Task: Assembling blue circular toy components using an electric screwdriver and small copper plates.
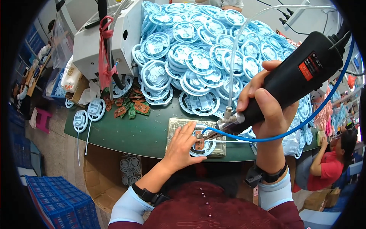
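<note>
My right hand (275, 114) is wrapped round a thick black electric screwdriver (295, 74), which slants down to the left. Its metal tip meets a small orange-brown circuit board (199, 141) or sits just above it; I cannot tell which. The board lies inside a light blue round plastic housing (209, 150), which rests on a taped pad (176, 124) at the bench's front edge. Spread over the housing's left side, my left hand (180, 147) has its fingers stretched out and the thumb along the near rim. A white cable runs rightward from the housing.
A tall heap of light blue housings (200, 61) covers the green bench (114, 135). Loose circuit boards (131, 107) lie beside a grey machine (106, 45). A blue hose (297, 128) loops past my right wrist. Blue crates (61, 202) stand lower left; a person in red (324, 166) sits right.
</note>
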Tool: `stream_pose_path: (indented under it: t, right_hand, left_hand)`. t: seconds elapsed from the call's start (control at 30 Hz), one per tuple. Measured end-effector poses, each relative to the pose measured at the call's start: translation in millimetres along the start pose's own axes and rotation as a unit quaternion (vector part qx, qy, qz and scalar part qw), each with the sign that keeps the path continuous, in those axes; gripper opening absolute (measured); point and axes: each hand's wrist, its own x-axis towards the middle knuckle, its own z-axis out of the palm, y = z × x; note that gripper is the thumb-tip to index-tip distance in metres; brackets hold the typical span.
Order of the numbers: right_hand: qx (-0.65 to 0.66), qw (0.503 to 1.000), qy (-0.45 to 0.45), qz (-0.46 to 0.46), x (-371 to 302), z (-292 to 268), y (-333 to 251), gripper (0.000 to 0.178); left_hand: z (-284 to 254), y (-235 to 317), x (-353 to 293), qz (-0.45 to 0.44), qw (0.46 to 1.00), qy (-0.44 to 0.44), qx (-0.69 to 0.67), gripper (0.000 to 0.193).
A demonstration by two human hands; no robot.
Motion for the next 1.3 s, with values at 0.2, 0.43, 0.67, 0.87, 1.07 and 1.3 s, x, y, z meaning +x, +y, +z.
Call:
stream_pose_path:
  t: [0.2, 0.43, 0.67, 0.87, 1.07, 1.3]
  right_hand:
    - [-0.008, 1.0, 0.006, 0.01, -0.2, 6.3, 1.4, 0.048]
    - [0.054, 0.998, -0.011, 0.012, -2.0, 9.4, 0.1, 0.042]
    - [0.044, 0.998, -0.006, 0.032, 3.2, 13.9, 4.5, 0.041]
    - [0.054, 0.998, -0.008, -0.022, -17.7, 15.2, -0.2, 0.042]
    - [0.035, 0.999, -0.026, 0.014, -14.3, 9.4, 1.8, 0.043]
    - [0.019, 0.999, 0.028, -0.018, 15.4, 19.2, -13.2, 0.042]
  left_hand:
    - [0.8, -0.7, -0.7, 0.0, 1.0, 0.007, -0.001, 0.056]
    - [-1.1, 2.3, 1.5, -0.009, 1.0, -0.002, 0.012, 0.056]
    - [-4.3, 3.6, 4.1, -0.017, 1.0, -0.015, 0.013, 0.057]
    - [-3.3, 4.2, 5.7, -0.009, 1.0, -0.011, 0.001, 0.062]
    - [-2.4, -0.1, -3.4, -0.01, 1.0, -0.007, 0.008, 0.064]
    - [-2.5, 2.4, -26.1, 0.03, 0.992, -0.037, 0.119, 0.072]
